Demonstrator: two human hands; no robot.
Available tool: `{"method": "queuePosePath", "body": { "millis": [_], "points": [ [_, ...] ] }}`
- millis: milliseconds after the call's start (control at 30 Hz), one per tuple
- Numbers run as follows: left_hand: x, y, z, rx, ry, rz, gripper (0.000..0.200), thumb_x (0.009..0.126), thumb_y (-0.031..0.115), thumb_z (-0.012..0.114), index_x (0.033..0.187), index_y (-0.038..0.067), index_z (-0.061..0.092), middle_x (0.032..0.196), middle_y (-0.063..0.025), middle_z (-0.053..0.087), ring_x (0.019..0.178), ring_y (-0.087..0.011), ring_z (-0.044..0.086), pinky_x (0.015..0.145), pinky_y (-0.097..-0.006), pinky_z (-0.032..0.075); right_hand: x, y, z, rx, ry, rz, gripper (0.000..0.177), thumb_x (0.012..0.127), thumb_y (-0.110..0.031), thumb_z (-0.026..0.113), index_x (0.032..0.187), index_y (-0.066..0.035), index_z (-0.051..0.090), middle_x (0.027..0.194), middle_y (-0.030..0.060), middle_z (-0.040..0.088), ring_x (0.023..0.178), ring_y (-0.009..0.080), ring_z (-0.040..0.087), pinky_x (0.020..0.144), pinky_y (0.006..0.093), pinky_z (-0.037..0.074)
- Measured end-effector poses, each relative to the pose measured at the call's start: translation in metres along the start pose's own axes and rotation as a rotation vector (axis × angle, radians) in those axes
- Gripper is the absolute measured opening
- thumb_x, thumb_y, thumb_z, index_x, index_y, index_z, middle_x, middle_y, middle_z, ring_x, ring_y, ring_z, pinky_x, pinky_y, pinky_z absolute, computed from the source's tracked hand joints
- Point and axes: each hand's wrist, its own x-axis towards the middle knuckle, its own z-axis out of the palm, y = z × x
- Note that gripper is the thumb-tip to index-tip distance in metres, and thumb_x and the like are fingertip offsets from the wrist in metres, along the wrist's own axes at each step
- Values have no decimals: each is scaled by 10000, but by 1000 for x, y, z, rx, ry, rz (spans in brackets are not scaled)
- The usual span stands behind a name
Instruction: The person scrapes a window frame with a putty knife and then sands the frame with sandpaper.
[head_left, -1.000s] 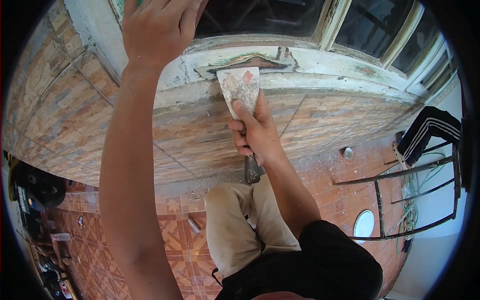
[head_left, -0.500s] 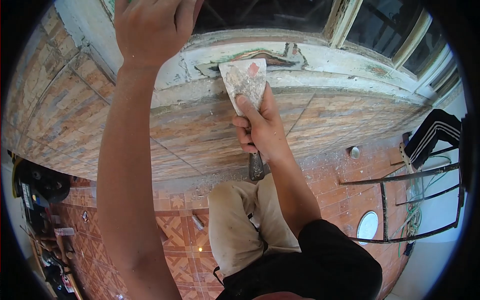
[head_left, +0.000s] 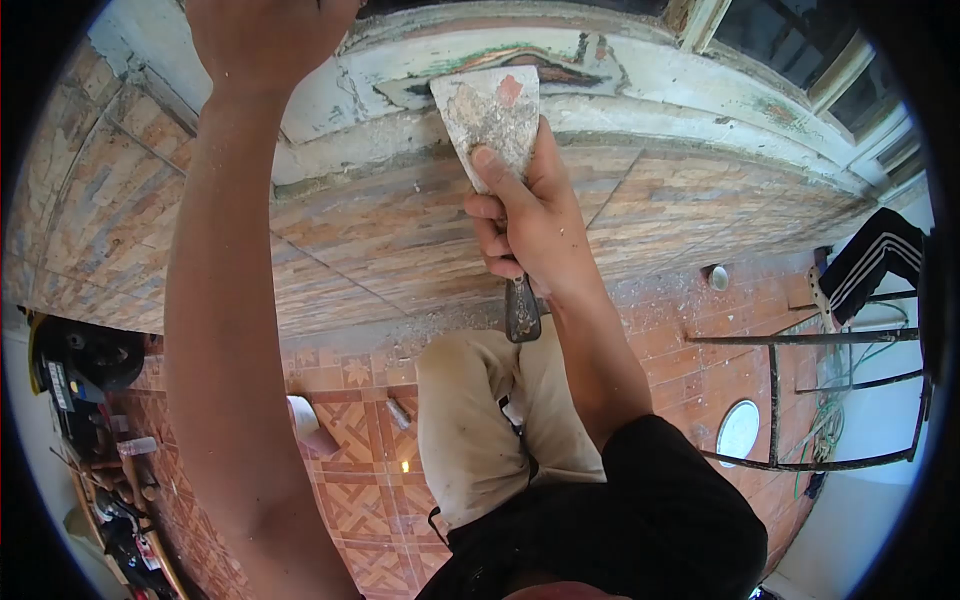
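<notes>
My right hand [head_left: 535, 215] is wrapped round a putty knife [head_left: 488, 125], its thumb pressed flat on the wide, paint-crusted blade. The dark handle juts out below the fist. At the top, the blade's edge overlaps the worn white window sill [head_left: 660, 100], right below a patch of peeling green and brown paint [head_left: 520, 55]. My left hand [head_left: 265, 45] is raised at the upper left, near the window frame. Its fingers are mostly cut off by the top of the view.
Stone-patterned tiles [head_left: 400, 225] cover the wall below the sill. A black metal frame [head_left: 775, 400] stands at right, near a person's striped trouser leg [head_left: 880, 265]. A round white lid [head_left: 738, 430] and a small can [head_left: 717, 278] are on the tiled floor. Tools [head_left: 130, 490] lie at left.
The sill, putty knife and both hands sit higher in view. My left hand has shifted up and left, more of it out of frame. My right hand keeps the same grip.
</notes>
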Motion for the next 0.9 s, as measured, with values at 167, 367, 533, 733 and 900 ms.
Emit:
{"method": "queuePosePath", "body": {
  "millis": [167,367,533,733,900],
  "points": [
    [1,-2,2,-59,68,16,197,952,89,602,1081,-19,705,1207,-142,709,1210,-297,639,1130,-472,352,0,0,-1,-31,10,-16,410,1059,-210,538,1425,-225,354,700,13,491,407,47,334,332,231,221],
    [0,-7,7,-33,136,82,194,950,98,603,1070,-14,707,1204,-144,710,1191,-303,648,1121,-473,361,-4,4,2,-28,49,7,431,1058,-206,531,1444,-226,342,703,16,499,408,50,338,336,228,226],
    [0,-7,7,-65,84,42,192,952,92,600,1069,-22,702,1197,-152,710,1184,-311,648,1118,-469,366,-2,1,0,-16,-3,15,352,1060,-209,528,1379,-214,379,702,14,493,410,48,337,338,228,225],
    [1,-3,5,-64,104,44,179,954,88,599,1052,-26,696,1190,-155,710,1173,-315,650,1111,-469,372,3,0,3,-11,-16,10,290,1063,-214,523,1326,-211,399,699,-1,471,410,47,331,334,230,216],
    [1,0,1,-60,78,24,175,947,93,612,1048,-21,700,1193,-151,711,1188,-310,647,1119,-465,365,2,13,16,80,-1,-6,314,1067,-220,520,1344,-232,375,704,-5,465,408,46,324,336,231,216]
  ]
}}
